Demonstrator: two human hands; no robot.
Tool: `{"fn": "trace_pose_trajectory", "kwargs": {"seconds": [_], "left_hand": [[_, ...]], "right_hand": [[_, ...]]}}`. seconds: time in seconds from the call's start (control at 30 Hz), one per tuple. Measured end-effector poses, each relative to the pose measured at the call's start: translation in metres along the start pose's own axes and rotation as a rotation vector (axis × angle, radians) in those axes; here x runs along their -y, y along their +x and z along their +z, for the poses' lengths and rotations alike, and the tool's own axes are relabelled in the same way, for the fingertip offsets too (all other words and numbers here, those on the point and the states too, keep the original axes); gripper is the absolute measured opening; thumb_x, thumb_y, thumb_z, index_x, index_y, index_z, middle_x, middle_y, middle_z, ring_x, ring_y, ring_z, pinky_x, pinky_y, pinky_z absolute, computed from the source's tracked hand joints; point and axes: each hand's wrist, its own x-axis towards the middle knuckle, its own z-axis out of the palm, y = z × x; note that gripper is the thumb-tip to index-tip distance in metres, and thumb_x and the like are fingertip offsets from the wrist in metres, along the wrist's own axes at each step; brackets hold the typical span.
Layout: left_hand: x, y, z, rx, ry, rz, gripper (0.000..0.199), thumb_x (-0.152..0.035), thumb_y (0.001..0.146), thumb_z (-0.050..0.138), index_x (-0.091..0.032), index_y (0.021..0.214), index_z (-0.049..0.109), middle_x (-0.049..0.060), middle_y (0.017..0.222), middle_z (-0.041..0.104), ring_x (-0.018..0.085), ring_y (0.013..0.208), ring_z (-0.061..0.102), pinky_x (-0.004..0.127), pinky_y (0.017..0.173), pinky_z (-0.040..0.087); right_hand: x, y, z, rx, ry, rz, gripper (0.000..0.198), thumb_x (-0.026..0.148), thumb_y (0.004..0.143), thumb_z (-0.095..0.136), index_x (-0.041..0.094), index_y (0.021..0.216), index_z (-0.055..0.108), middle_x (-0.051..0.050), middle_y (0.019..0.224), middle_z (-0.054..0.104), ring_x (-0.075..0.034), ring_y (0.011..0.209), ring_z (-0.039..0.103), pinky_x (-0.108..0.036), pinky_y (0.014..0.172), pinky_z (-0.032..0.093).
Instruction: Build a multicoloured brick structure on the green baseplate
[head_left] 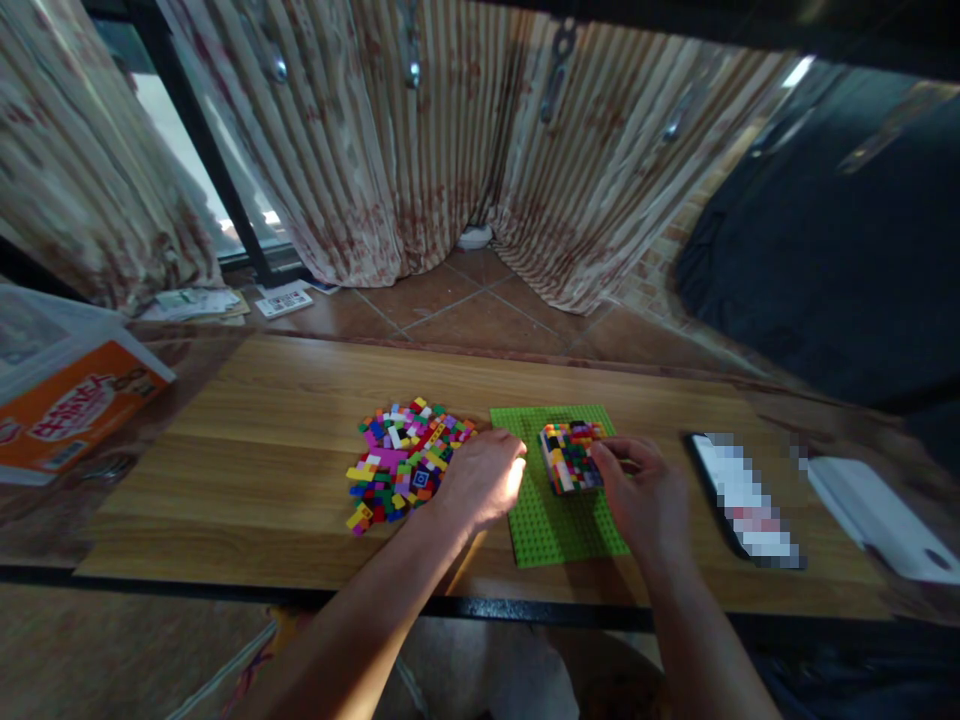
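Observation:
On a green studded baseplate (pixel 551 535) sits a low block built of many-coloured toy bricks (pixel 568 460). At its right edge my right hand (pixel 649 490) is closed, thumb and forefinger against the bricks. My left hand (pixel 484 475) hovers between the baseplate and a loose pile of toy bricks (pixel 397 465). Its fingers are curled together and point away from me, so whatever they may hold is hidden. Pink, yellow, blue, white and green pieces lie mixed in the pile, partly covered by my left wrist.
The wooden table (pixel 247 450) carries a phone (pixel 742 500) right of the baseplate. Farther right lies a white flat object (pixel 885 515). An orange-labelled plastic box (pixel 75 400) stands at the left edge. Papers (pixel 199 303) and striped curtains (pixel 442 130) are beyond the table.

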Motion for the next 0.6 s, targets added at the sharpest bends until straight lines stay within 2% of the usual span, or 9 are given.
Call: {"fn": "trace_pose_trajectory", "kwargs": {"seconds": [0.6], "left_hand": [[-0.0001, 0.0005, -0.0008, 0.005, -0.015, 0.001, 0.023, -0.019, 0.091, 0.047, -0.016, 0.097, 0.069, 0.007, 0.099, 0.070, 0.020, 0.096, 0.064, 0.032, 0.087, 0.051]], "right_hand": [[0.0055, -0.0015, 0.0027, -0.022, -0.043, -0.019, 0.030, 0.044, 0.081, 0.057, 0.017, 0.074, 0.068, -0.009, 0.077, 0.069, -0.021, 0.067, 0.062, -0.032, 0.061, 0.044]]}}
